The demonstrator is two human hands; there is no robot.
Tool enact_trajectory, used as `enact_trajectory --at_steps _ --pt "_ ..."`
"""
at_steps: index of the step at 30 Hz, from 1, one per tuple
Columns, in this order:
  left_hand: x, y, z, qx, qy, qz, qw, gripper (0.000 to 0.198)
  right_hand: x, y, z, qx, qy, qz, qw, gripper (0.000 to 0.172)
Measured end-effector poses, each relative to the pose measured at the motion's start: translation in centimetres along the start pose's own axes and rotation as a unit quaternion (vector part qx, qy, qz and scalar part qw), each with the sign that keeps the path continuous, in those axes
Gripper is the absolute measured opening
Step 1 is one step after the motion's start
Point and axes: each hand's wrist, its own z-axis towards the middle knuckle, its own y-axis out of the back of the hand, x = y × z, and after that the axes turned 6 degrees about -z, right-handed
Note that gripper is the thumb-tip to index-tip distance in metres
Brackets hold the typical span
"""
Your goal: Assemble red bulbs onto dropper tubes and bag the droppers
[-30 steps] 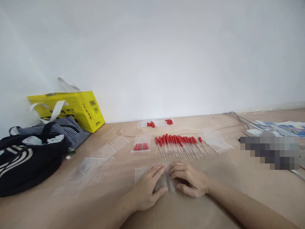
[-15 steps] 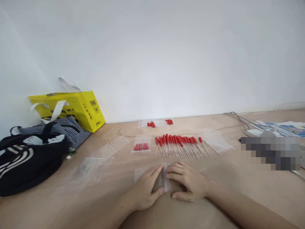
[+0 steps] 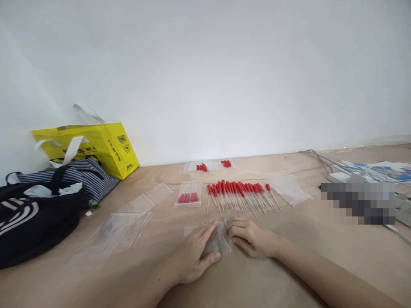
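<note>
A clear zip-lock bag (image 3: 218,240) lies on the table between my hands, its opening edge toward the right. My left hand (image 3: 196,252) rests flat over the bag, with its fingers stretched out and its thumb apart. At the bag's right edge, my right hand (image 3: 252,237) has its fingers curled and closed on the plastic. Just beyond my hands, several droppers (image 3: 239,188) with red rubber bulbs and thin clear tubes are laid side by side. To their left is a zip-lock bag with red-bulbed droppers inside (image 3: 188,197).
Loose clear bags (image 3: 109,231) are spread on the left, and another clear bag (image 3: 290,190) lies right of the droppers. A farther bag with red pieces (image 3: 202,167) is near the wall. A yellow bag (image 3: 117,149), a black bag (image 3: 38,226) and papers (image 3: 382,171) flank the table.
My right hand's fingers have drawn together on the bag's edge, and its thumb has come up toward the fingers. The bag's edge now creases and tilts. My left hand stays nearly in place.
</note>
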Motion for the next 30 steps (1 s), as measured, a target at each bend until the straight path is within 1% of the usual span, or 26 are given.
enact_trajectory --at_steps 1,2,6,8,9,11,13,14,15,16,17,18,19,20,22,24,25,27,30 --pt "0.0 0.0 0.0 0.002 0.003 0.0 1.0 0.061 0.0 0.3 -0.1 0.016 0.006 -0.004 1.0 0.018" --pt "0.0 0.1 0.0 0.005 0.003 -0.001 1.0 0.06 0.0 0.6 -0.3 0.03 0.011 -0.016 0.999 0.023" --pt "0.1 0.1 -0.1 0.006 -0.004 -0.013 1.0 0.057 0.0 1.1 -0.4 0.064 0.007 -0.076 0.995 0.058" --pt "0.2 0.2 -0.2 0.007 0.004 -0.02 1.0 0.056 0.0 1.2 -0.5 0.073 0.001 -0.074 0.995 0.065" --pt "0.2 0.2 -0.2 0.006 0.009 -0.021 1.0 0.055 0.0 1.2 -0.5 0.079 -0.003 -0.065 0.995 0.066" --pt "0.2 0.3 -0.3 0.005 0.02 -0.021 1.0 0.053 -0.1 1.5 -0.7 0.087 -0.011 -0.03 0.996 0.062" --pt "0.2 0.4 -0.3 0.004 0.026 -0.02 0.999 0.051 -0.6 1.9 -0.7 0.079 -0.028 0.026 0.996 0.05" --pt "0.2 0.4 -0.3 0.004 0.027 -0.019 0.999 0.052 -1.1 2.1 -0.6 0.063 -0.05 0.05 0.996 0.042" --pt "0.2 0.4 -0.3 0.003 0.026 -0.018 0.999 0.053 -1.7 2.3 -0.5 0.036 -0.085 0.062 0.994 0.033" --pt "0.1 0.4 -0.3 0.0 0.024 -0.016 1.0 0.054 -2.4 2.5 -0.2 -0.002 -0.135 0.06 0.989 0.027" --pt "0.1 0.4 -0.3 -0.004 0.022 -0.015 1.0 0.054 -3.3 2.6 0.1 -0.045 -0.198 0.041 0.978 0.024" --pt "0.1 0.4 -0.2 -0.008 0.021 -0.013 1.0 0.054 -4.2 2.7 0.6 -0.091 -0.27 0.004 0.958 0.021" --pt "0.1 0.4 -0.2 -0.01 0.022 -0.013 1.0 0.054 -5.0 2.7 1.1 -0.127 -0.34 -0.035 0.931 0.017" --pt "0.0 0.4 -0.2 -0.009 0.024 -0.012 1.0 0.054 -5.9 2.7 1.7 -0.138 -0.395 -0.068 0.906 0.014" --pt "0.0 0.4 -0.2 -0.003 0.028 -0.015 1.0 0.055 -7.1 2.6 2.8 -0.117 -0.477 -0.116 0.864 0.02" --pt "-0.1 0.4 -0.2 0.006 0.029 -0.019 0.999 0.056 -7.7 2.4 3.7 -0.079 -0.527 -0.143 0.834 0.027" --pt "-0.1 0.5 -0.2 0.009 0.029 -0.02 0.999 0.056 -7.8 2.3 4.0 -0.067 -0.543 -0.15 0.824 0.028" --pt "-0.1 0.5 -0.2 0.013 0.029 -0.021 0.999 0.055 -7.7 2.1 4.5 -0.06 -0.56 -0.156 0.811 0.027" --pt "-0.1 0.4 -0.1 0.009 0.025 -0.024 0.999 0.055 -7.4 1.7 4.7 -0.067 -0.564 -0.153 0.808 0.026"
